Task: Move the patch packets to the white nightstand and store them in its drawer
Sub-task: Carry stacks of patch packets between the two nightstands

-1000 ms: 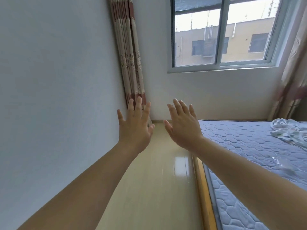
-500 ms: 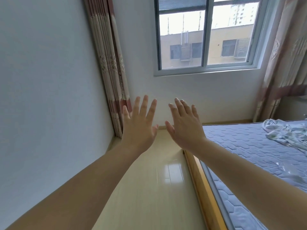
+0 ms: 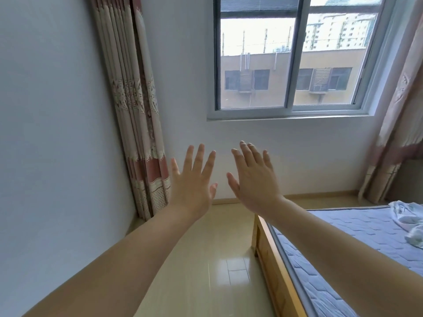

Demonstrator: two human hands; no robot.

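A: What is shown to the left of the window?

B: A bare white wall is seen furthest left of the window. A gathered curtain, cream above with pink bands lower down, is hung between that wall and the window, and is carried down to the floor.

A: How are the hands presented?

B: Both are raised below the window, backs turned to the camera. The left hand, below the window's left edge, is held flat with fingers spread wide; nothing is gripped. The right hand, below the left pane, is likewise stretched flat, its fingers kept closer together, and nothing is held in it. The two hands are set near each other but apart, thumbs turned inward. Both forearms are bare.

A: What is found lower right of the window?

B: A wooden bed frame is placed below the window's right half, topped by a blue quilted mattress. A crumpled pale cloth is laid on the mattress at the far right. A second curtain is hung right of the window.

A: Where are the patch packets and the white nightstand?

B: Neither is captured in this view; their position cannot be told.
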